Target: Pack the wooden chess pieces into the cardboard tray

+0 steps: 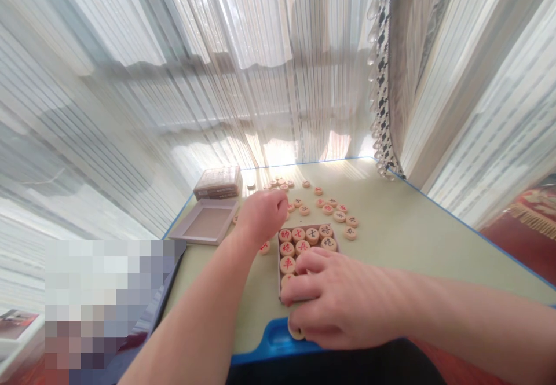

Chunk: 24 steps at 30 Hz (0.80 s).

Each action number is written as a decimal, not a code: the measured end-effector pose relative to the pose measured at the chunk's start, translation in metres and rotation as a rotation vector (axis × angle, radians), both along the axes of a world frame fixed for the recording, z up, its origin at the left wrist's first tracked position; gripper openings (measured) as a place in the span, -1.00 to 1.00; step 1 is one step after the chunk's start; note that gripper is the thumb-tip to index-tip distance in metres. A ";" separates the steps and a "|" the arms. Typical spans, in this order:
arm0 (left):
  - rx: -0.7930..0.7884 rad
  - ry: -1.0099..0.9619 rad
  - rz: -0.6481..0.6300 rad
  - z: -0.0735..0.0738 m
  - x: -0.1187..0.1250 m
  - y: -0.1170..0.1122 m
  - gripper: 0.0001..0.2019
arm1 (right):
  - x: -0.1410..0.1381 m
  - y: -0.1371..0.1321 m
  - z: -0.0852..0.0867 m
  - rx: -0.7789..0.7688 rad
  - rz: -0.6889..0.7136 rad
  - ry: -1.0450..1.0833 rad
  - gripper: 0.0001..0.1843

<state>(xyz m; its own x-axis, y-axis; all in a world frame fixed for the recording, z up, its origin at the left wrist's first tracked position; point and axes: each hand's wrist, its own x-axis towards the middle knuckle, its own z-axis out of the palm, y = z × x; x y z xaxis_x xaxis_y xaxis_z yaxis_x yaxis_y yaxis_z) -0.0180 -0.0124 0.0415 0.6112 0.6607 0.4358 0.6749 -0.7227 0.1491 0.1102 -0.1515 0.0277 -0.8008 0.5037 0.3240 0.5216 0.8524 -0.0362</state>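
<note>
A shallow box tray on the pale green table holds several round wooden Chinese chess pieces with red and black characters. My right hand lies over the near part of the tray, fingers curled on the pieces, and a piece shows under its thumb. My left hand reaches past the tray's far left corner, fingers closed in a pinch among the loose pieces scattered there; what it pinches is hidden.
An empty box lid lies at the table's far left, with a small clear-wrapped box behind it. Curtains surround the table. The table has a blue rim. A red carpet shows at the right.
</note>
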 end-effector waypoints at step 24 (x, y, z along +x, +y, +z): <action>0.010 0.071 0.043 -0.001 -0.005 -0.001 -0.69 | 0.037 0.016 -0.003 0.023 -0.479 0.480 -0.84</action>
